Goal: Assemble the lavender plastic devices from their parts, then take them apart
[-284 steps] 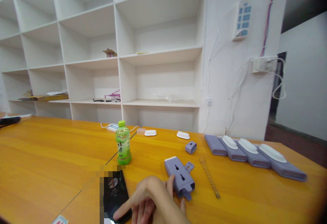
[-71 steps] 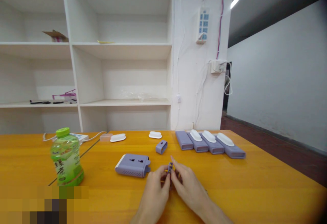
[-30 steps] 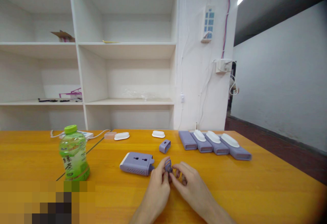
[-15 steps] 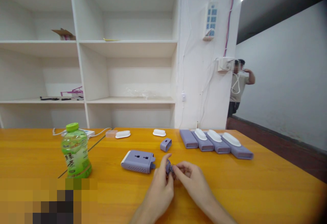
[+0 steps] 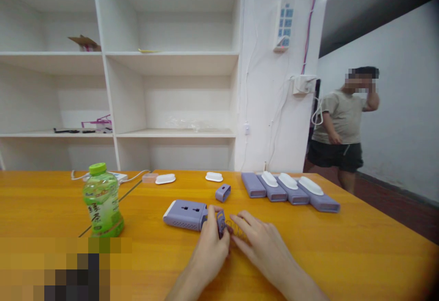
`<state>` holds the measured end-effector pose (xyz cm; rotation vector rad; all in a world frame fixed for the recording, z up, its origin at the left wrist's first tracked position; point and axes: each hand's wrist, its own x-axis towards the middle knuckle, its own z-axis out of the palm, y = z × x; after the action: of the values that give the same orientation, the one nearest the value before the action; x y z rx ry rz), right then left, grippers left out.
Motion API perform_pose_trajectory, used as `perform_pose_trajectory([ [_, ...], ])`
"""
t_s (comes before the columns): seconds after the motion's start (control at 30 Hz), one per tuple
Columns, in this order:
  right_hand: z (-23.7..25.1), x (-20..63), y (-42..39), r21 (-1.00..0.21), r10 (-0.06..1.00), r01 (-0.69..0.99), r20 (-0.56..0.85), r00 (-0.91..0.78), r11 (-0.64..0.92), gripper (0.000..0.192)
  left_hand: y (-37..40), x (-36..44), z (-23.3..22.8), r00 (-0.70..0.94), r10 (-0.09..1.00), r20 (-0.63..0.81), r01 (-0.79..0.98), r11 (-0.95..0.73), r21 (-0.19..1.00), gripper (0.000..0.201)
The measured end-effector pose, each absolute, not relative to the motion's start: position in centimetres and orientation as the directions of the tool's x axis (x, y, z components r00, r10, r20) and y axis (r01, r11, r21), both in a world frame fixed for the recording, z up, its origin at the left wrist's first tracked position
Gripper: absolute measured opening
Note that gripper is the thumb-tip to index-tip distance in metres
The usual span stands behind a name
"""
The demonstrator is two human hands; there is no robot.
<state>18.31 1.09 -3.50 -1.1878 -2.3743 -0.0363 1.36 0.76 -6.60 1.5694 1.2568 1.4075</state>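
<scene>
My left hand (image 5: 211,250) pinches a small purple clip piece (image 5: 221,222) upright just above the orange table (image 5: 343,255). My right hand (image 5: 262,244) rests beside it, fingers spread over a coiled metal spring (image 5: 236,228) that meets the clip. A purple socket housing (image 5: 185,214) with plug holes lies flat directly left of my left hand's fingertips. A small purple sleeve part (image 5: 222,192) sits a little farther back.
A green drink bottle (image 5: 102,201) stands at the left. Several purple housings (image 5: 291,192), some with white caps, line the far right of the table. Two white caps (image 5: 165,179) and a power strip (image 5: 115,176) lie near the back edge. A person (image 5: 341,127) stands by the wall.
My hands have lowered the clip and spring toward the table. My right fingers have spread apart over the spring. A person has walked out from behind the pillar into view.
</scene>
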Motion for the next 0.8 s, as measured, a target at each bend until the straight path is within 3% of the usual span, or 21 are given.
perform_pose_trajectory([
  [0.1, -3.4, 17.8, 0.7, -0.196, 0.767, 0.772, 0.405, -0.498, 0.605, 0.017, 0.6, 1.4, -6.4, -0.019, 0.942, 0.336, 0.227, -0.323, 0.919, 0.030],
  [0.17, -3.3, 17.8, 0.6, -0.287, 0.771, 0.734, 0.412, -0.485, 0.615, 0.016, 0.7, 1.5, -6.3, -0.031, 0.936, 0.350, 0.221, -0.335, 0.916, 0.031],
  [0.27, -2.7, 18.7, 1.1, -0.574, 0.819, 0.584, 0.395, -0.417, 0.574, 0.023, 1.4, 1.2, -6.2, -0.074, 0.940, 0.333, 0.177, -0.316, 0.932, 0.035],
  [0.33, -2.4, 19.7, 2.0, -0.778, 0.858, 0.399, 0.336, -0.389, 0.485, 0.036, 2.0, 1.0, -6.2, -0.091, 0.965, 0.247, 0.134, -0.234, 0.963, 0.039],
  [0.4, -2.6, 20.6, 3.0, -0.882, 0.865, 0.213, 0.318, -0.387, 0.419, 0.046, 2.5, 0.8, -6.1, -0.089, 0.985, 0.146, 0.099, -0.137, 0.986, 0.042],
  [0.47, -3.3, 21.2, 3.7, -0.892, 0.867, 0.176, 0.329, -0.374, 0.415, 0.049, 2.7, 0.9, -6.1, -0.066, 0.993, 0.095, 0.074, -0.090, 0.993, 0.044],
  [0.57, -4.8, 20.8, 3.7, -0.817, 0.868, 0.360, 0.308, -0.389, 0.451, 0.065, 2.3, 1.1, -6.4, 0.016, 0.996, 0.087, 0.071, -0.088, 0.994, 0.045],
  [0.73, -5.6, 19.1, 2.5, -0.700, 0.801, 0.412, 0.413, -0.433, 0.583, 0.027, 1.3, 1.1, -7.1, 0.108, 0.981, 0.163, 0.110, -0.175, 0.978, 0.042],
  [0.8, -5.3, 18.7, 2.3, -0.674, 0.780, 0.419, 0.413, -0.470, 0.609, 0.022, 1.1, 0.9, -7.0, 0.136, 0.975, 0.174, 0.085, -0.186, 0.979, 0.042],
])
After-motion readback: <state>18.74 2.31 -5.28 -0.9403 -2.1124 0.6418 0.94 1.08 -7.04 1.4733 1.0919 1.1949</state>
